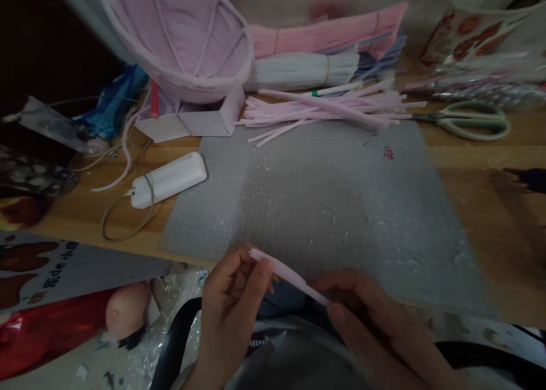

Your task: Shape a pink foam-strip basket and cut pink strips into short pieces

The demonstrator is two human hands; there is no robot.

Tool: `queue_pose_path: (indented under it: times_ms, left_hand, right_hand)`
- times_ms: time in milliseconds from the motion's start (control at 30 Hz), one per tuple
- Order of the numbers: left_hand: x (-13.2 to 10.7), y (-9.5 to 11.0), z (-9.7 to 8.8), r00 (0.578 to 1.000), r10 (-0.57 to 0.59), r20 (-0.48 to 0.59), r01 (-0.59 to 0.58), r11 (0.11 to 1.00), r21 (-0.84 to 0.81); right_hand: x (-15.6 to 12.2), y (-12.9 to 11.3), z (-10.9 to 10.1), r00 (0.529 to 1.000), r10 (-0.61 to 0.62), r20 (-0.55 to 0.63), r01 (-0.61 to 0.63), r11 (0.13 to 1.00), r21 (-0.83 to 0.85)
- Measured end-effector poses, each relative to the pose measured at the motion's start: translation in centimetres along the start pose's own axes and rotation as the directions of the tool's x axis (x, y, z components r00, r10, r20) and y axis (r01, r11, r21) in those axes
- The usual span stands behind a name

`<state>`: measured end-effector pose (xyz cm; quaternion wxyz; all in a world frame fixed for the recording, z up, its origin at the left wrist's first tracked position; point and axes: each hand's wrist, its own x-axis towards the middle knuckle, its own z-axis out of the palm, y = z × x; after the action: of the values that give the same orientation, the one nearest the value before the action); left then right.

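Pinched between thumb and fingers of my left hand (pixel 232 305) is the upper end of a pale pink pipe cleaner (pixel 290 274). It slants down to the right, where my right hand (pixel 371 316) closes thumb and fingers on its other end. The middle looks wider than the right end; I cannot tell whether it is one folded stem or more. Both hands are just over the near edge of the grey cutting mat (pixel 298 196), above my lap. A loose pile of similar pale pink pipe cleaners (pixel 315 108) lies at the mat's far edge.
Behind the pile lie white (pixel 298 70) and pink pipe cleaner bundles (pixel 324 33). Scissors (pixel 473 120) lie at right, near a paper bucket (pixel 478 32). At left are a white power bank (pixel 168 179) with a cable, a small open box (pixel 209 120) and a lilac fabric-lined basket-like form (pixel 183 32).
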<state>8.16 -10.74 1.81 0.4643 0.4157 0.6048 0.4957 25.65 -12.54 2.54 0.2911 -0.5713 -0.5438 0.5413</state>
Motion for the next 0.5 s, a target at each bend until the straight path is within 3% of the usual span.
queue_pose_path:
  times_ms: [133,300,500]
  left_hand:
    - [-0.3,-0.2,-0.4,0.999,-0.010,0.049,0.015,0.995,-0.095]
    - [-0.8,-1.0,-0.8,0.992,-0.035,0.122,0.075,0.937,-0.341]
    - [-1.9,-0.8,-0.5,0.979,-0.035,0.202,0.117,0.904,-0.411]
  right_hand:
    - [-0.4,-0.3,0.3,0.998,-0.057,-0.006,0.056,0.997,-0.045]
    - [-1.4,-0.7,1.1,0.995,0.040,0.088,-0.041,0.999,0.004]
    - [-2.0,-0.6,1.9,0.991,0.034,0.131,-0.039,0.998,0.039]
